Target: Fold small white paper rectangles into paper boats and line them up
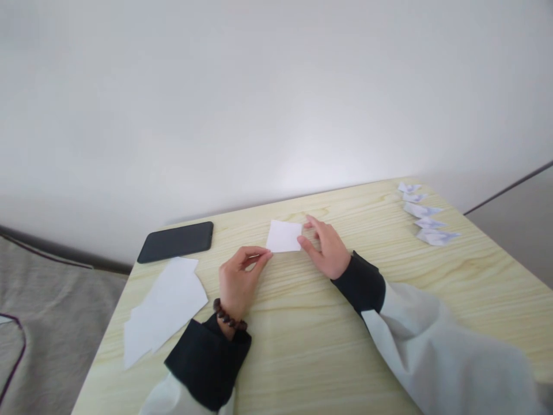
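paper piece, white, one (281, 237), head view: lies toward the far edge of the surface (302, 351), near that edge's middle; folded double or single, cannot tell.

left hand, one (242, 276): grip together, thumb and fingertips clamped on the paper piece at its near left corner; beaded bracelet (228, 317) at the wrist.

right hand, one (324, 249): grip apart, thumb at the right edge of the paper piece, fingers spread just beyond it.

loose sheets, white, overlapping (173, 302): along the left edge of the surface.

phone-like slab, dark (176, 242): at the far left corner, just beyond the loose sheets.

folded paper shapes, five (435, 236): in a row by the right edge, from the far right corner nearward.

step in hand, by judgement: placing or lining up the paper piece, ahead of a fold.

next move, by judgement: calls for the right hand to steady one side while the left guides its corner squarely.
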`<state>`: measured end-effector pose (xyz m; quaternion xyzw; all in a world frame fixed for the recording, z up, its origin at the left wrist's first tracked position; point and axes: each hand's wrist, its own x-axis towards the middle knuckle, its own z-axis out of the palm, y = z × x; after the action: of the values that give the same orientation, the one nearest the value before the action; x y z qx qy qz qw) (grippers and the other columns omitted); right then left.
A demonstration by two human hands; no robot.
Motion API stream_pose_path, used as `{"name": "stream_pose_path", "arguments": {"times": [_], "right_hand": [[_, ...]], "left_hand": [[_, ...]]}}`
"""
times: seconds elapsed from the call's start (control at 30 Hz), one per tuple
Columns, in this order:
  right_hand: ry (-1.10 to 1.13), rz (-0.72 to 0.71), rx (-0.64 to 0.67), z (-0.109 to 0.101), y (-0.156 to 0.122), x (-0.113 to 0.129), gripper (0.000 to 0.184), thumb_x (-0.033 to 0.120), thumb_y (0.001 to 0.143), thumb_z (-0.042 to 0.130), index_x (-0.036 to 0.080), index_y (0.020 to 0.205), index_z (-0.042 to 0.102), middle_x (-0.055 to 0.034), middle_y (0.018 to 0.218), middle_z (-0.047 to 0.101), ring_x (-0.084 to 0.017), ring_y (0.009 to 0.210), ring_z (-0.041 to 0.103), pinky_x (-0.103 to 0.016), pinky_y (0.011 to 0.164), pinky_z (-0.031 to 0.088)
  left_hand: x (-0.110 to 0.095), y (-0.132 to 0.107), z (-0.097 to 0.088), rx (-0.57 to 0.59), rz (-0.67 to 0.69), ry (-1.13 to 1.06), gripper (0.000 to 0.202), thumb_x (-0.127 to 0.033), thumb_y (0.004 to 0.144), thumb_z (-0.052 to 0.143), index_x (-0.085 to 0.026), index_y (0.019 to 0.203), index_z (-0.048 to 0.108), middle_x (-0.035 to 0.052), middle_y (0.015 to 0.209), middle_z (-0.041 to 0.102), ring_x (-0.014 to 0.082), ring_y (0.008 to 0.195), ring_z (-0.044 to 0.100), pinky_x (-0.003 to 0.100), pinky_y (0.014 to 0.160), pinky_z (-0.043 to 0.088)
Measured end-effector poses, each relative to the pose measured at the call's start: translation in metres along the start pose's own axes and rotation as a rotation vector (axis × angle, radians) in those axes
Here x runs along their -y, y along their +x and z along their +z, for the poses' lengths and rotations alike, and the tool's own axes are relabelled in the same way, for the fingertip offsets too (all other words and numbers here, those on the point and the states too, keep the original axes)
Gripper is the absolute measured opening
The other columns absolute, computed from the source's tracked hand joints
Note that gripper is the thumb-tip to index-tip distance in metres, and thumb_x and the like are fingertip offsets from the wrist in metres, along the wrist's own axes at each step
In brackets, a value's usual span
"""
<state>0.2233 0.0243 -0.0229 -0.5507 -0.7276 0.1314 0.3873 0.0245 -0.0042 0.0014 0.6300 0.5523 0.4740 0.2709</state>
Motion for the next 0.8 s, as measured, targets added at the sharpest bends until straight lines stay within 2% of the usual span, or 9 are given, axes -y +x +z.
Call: {"name": "stream_pose_path", "arguments": {"times": [0.1, 0.2, 0.27, 0.4, 0.53, 0.6, 0.67, 0.73, 0.8], "right_hand": [[0.249, 0.105, 0.078, -0.0041, 0.0023, 0.0014, 0.042, 0.041, 0.09, 0.041, 0.014, 0.123, 0.045, -0.0052, 0.081, 0.069, -0.015, 0.064, 0.059, -0.029, 0.065, 0.047], [0.324, 0.111, 0.11, -0.0045, 0.0024, 0.0024, 0.041, 0.04, 0.088, 0.047, 0.014, 0.119, 0.048, -0.0031, 0.076, 0.067, -0.012, 0.056, 0.055, -0.024, 0.055, 0.045], [0.244, 0.047, 0.046, -0.0025, 0.0016, 0.0023, 0.038, 0.038, 0.086, 0.05, 0.014, 0.115, 0.05, -0.0049, 0.08, 0.064, -0.014, 0.061, 0.055, -0.026, 0.059, 0.046], [0.036, -0.017, -0.053, -0.0002, 0.0004, 0.0032, 0.035, 0.036, 0.087, 0.047, 0.014, 0.113, 0.054, -0.0111, 0.093, 0.061, -0.021, 0.083, 0.056, -0.037, 0.079, 0.046], [0.196, 0.055, 0.063, -0.0031, 0.001, 0.004, 0.043, 0.037, 0.09, 0.043, 0.013, 0.125, 0.047, -0.0066, 0.081, 0.065, -0.018, 0.07, 0.059, -0.034, 0.07, 0.048], [0.367, 0.134, 0.104, -0.0032, 0.0013, 0.0026, 0.055, 0.038, 0.088, 0.047, 0.014, 0.135, 0.034, -0.0028, 0.074, 0.066, -0.015, 0.063, 0.06, -0.028, 0.06, 0.048], [0.57, 0.19, 0.102, -0.002, 0.0016, 0.0007, 0.07, 0.038, 0.083, 0.055, 0.015, 0.141, 0.023, -0.0038, 0.082, 0.069, -0.016, 0.068, 0.064, -0.026, 0.059, 0.05], [0.734, 0.242, 0.134, -0.0007, 0.0018, 0.0002, 0.068, 0.039, 0.079, 0.061, 0.015, 0.136, 0.032, -0.0075, 0.093, 0.07, -0.018, 0.076, 0.067, -0.029, 0.064, 0.053], [0.822, 0.276, 0.189, -0.0007, 0.0018, 0.002, 0.05, 0.04, 0.075, 0.064, 0.015, 0.117, 0.051, -0.0096, 0.096, 0.07, -0.02, 0.081, 0.068, -0.031, 0.068, 0.054]], "left_hand": [[0.0008, -0.0033, -0.0013, 0.014, 0.096, 0.053, 0.012, -0.027, 0.074, 0.068, -0.017, 0.081, 0.067, 0.0017, 0.079, 0.071, 0.0147, 0.074, 0.068, 0.025, 0.073, 0.056], [-0.0012, -0.0067, -0.0016, 0.09, 0.226, 0.117, 0.006, -0.022, 0.076, 0.067, -0.018, 0.08, 0.067, 0.0008, 0.079, 0.072, 0.0138, 0.074, 0.068, 0.024, 0.072, 0.056], [-0.0033, -0.0075, -0.0015, 0.097, 0.319, 0.153, 0.003, -0.019, 0.077, 0.066, -0.017, 0.08, 0.067, 0.0006, 0.079, 0.072, 0.0131, 0.074, 0.068, 0.023, 0.072, 0.055], [-0.0056, -0.0079, -0.0024, 0.002, 0.433, 0.182, 0.005, -0.015, 0.077, 0.066, -0.017, 0.081, 0.066, 0.001, 0.08, 0.072, 0.0132, 0.075, 0.068, 0.024, 0.074, 0.055], [-0.0047, -0.009, -0.0033, 0.013, 0.47, 0.128, 0.007, -0.013, 0.076, 0.066, -0.018, 0.082, 0.066, 0.0012, 0.082, 0.072, 0.0137, 0.078, 0.068, 0.024, 0.076, 0.055], [-0.0036, -0.0093, -0.0032, 0.093, 0.449, 0.095, 0.007, -0.013, 0.077, 0.065, -0.018, 0.081, 0.066, 0.0011, 0.081, 0.071, 0.0139, 0.079, 0.067, 0.025, 0.076, 0.054], [-0.0026, -0.0089, -0.0022, 0.207, 0.362, 0.039, 0.006, -0.016, 0.077, 0.066, -0.019, 0.082, 0.067, 0.0014, 0.081, 0.071, 0.0145, 0.079, 0.067, 0.025, 0.076, 0.055], [-0.002, -0.0081, -0.0001, 0.306, 0.221, -0.1, 0.016, -0.022, 0.075, 0.068, -0.019, 0.09, 0.065, 0.0049, 0.098, 0.068, 0.0163, 0.084, 0.067, 0.027, 0.074, 0.056], [-0.0021, -0.0068, 0.0029, 0.331, 0.05, -0.279, 0.035, -0.029, 0.075, 0.068, -0.019, 0.107, 0.056, 0.0102, 0.12, 0.058, 0.0177, 0.089, 0.066, 0.029, 0.073, 0.057]]}}
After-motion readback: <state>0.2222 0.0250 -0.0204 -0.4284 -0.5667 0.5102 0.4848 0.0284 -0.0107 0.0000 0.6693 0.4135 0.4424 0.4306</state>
